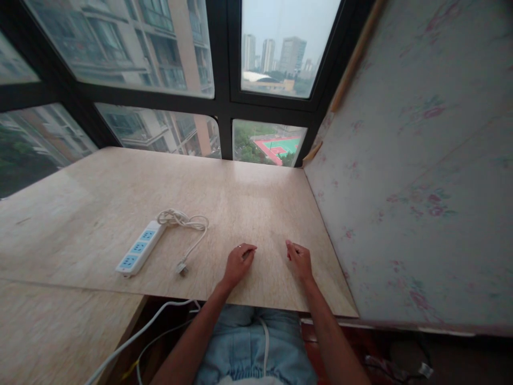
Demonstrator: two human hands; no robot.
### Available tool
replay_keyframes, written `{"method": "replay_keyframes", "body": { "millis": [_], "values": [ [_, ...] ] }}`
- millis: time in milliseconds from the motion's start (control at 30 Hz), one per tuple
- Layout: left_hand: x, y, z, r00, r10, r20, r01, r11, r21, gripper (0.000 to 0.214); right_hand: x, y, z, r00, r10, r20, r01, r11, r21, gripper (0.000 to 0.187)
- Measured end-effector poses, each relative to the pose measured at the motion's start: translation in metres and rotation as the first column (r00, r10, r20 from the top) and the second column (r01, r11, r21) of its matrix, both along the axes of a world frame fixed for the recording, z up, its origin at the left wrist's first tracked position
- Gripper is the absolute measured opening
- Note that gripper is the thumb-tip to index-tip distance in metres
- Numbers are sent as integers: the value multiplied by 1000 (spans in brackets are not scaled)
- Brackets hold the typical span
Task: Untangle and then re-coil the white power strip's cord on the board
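My left hand [239, 263] rests on the tan, marble-patterned tabletop [256, 214] with its fingers curled closed; a ring shows on one finger. My right hand [299, 259] is a short way to the right, also curled closed, apart from the left. Nothing shows in either hand. Left of my left hand lies a white power strip [141, 250] with several blue socket panels, set at a slant. Its pale cord [176, 217] is bundled at the far end, and the plug [181, 268] lies between the strip and my left hand.
Dark-framed windows [226, 64] border the far edge. A flower-patterned wall [404, 176] stands along the right side. White cables [148, 315] run below the front edge at lower left, beside another tan surface [52, 331].
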State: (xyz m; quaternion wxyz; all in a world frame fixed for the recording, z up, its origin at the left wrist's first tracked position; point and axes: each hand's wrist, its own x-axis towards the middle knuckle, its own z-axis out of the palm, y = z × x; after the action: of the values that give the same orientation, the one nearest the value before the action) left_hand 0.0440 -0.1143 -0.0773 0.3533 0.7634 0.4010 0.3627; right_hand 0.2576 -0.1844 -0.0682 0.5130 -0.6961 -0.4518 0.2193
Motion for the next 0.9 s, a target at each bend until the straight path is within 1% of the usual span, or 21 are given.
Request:
{"method": "replay_keyframes", "body": {
  "millis": [133,267,367,433,533,600,667,733,767,833,867,900],
  "values": [
    [-1,1,-1,1000,-20,9,20,999,-36,17,0,-1,-1,1000,5,18,-5,1000,6,52],
    [-2,-2,-2,1000,-21,18,22,999,-38,18,-1,-3,0,999,2,41,-2,1000,4,53],
    [-2,-4,1,1000,-15,17,15,999,-40,18,-2,-4,4,998,10,62,-9,1000,-4,53],
    [-3,-5,5,1000,-15,28,17,998,-64,18,-3,-5,6,998,15,65,-14,1000,-16,54],
    [-8,-6,13,996,-66,67,76,984,-162,18,-3,-7,7,998,19,61,-18,999,-28,54],
    [-16,-6,21,989,-92,112,118,960,-253,20,-3,-7,7,998,22,61,-20,999,-31,53],
    [-27,-3,31,983,-67,168,119,939,-323,23,-3,-8,6,997,23,68,-20,999,-40,53],
    [-43,2,43,972,16,234,66,939,-338,25,-2,-8,6,997,22,79,-18,998,-53,53],
    [-52,7,48,961,77,265,13,947,-322,26,-2,-8,6,996,22,86,-16,998,-63,53],
    [-75,20,59,928,227,296,-155,956,-249,24,-3,-8,7,994,23,103,-15,997,-78,53],
    [-89,28,64,911,304,277,-254,946,-202,23,-3,-8,8,993,28,114,-19,997,-81,53],
    [-103,36,68,888,394,237,-369,918,-146,22,-3,-8,9,991,36,126,-26,996,-83,53]
  ]
}}
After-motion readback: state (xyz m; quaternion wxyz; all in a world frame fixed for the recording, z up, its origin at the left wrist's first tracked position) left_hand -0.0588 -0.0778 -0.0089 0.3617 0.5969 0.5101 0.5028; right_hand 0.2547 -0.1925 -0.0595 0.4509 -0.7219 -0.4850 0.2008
